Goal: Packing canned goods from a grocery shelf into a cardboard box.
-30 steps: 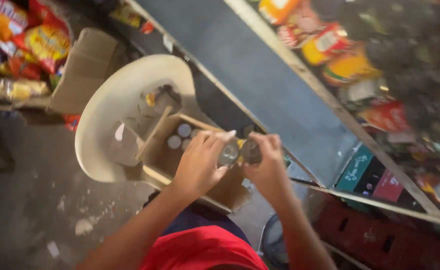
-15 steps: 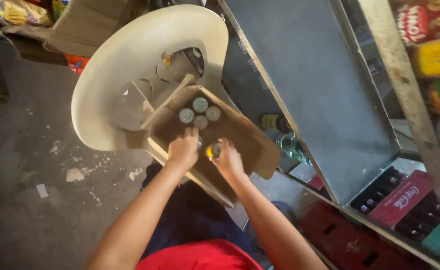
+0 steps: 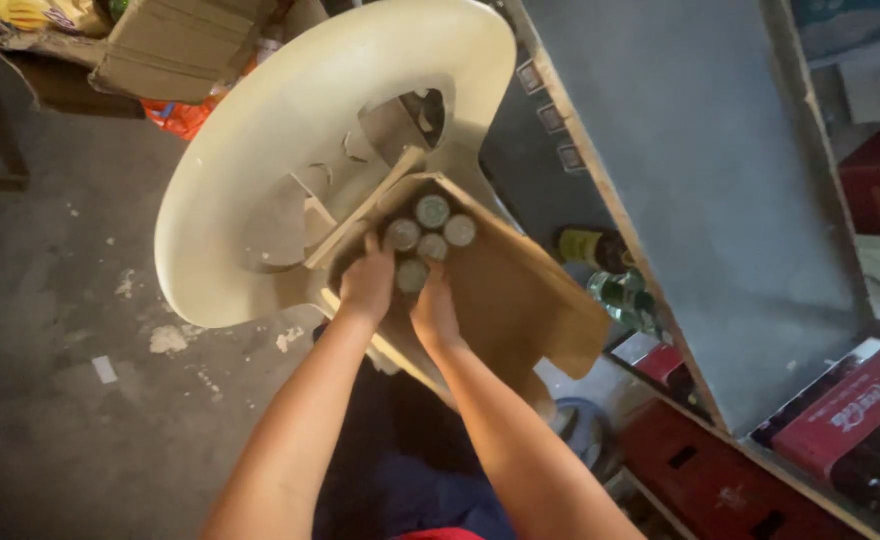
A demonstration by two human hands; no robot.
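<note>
An open cardboard box (image 3: 520, 300) rests on a cream plastic chair (image 3: 260, 190). Inside it stand several cans (image 3: 432, 212) with silver tops, packed close together. My left hand (image 3: 368, 285) reaches into the box and touches the can at the left of the group. My right hand (image 3: 432, 312) is beside it, fingers around the nearest can (image 3: 412, 275). Both forearms stretch forward from the bottom of the view.
A grey metal shelf panel (image 3: 700, 180) slants along the right. Bottles (image 3: 610, 285) lie under it, red crates (image 3: 840, 420) below right. A cardboard box (image 3: 180, 45) and snack packets (image 3: 20, 12) sit at top left. Concrete floor (image 3: 60, 380) on the left.
My hands have moved from above the box down into it, carrying two cans that now stand with the others. The view has drawn closer to the chair.
</note>
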